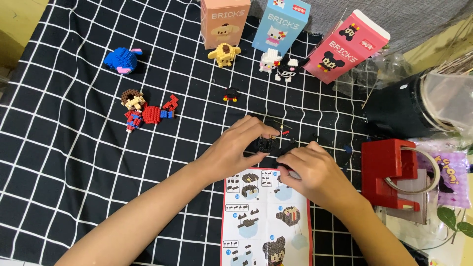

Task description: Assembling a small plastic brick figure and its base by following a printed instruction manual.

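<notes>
Toward the left edge of the black cloth (64, 148) with its white grid lies a blue brick figure (121, 60), and below it a brown-haired brick figure (134, 109) in red and blue, toppled beside loose red pieces. Further right, a yellow brick dog (224, 54) stands before a peach box (224, 22), and a small black and red brick piece (230, 94) sits alone. At centre the left hand (231, 150) curls its fingers around a knobbly black brick assembly (266, 144), gripping it just above the cloth. The right hand (313, 172) pinches the same block from the other side, fingertips closed on its lower edge. This looks like the pressing-on of one small brick; seating it would call for square alignment and firm, even pressure. Under the hands lies a glossy instruction sheet (266, 221) with a red border. A red plastic tape dispenser (391, 172) stands at the right.
</notes>
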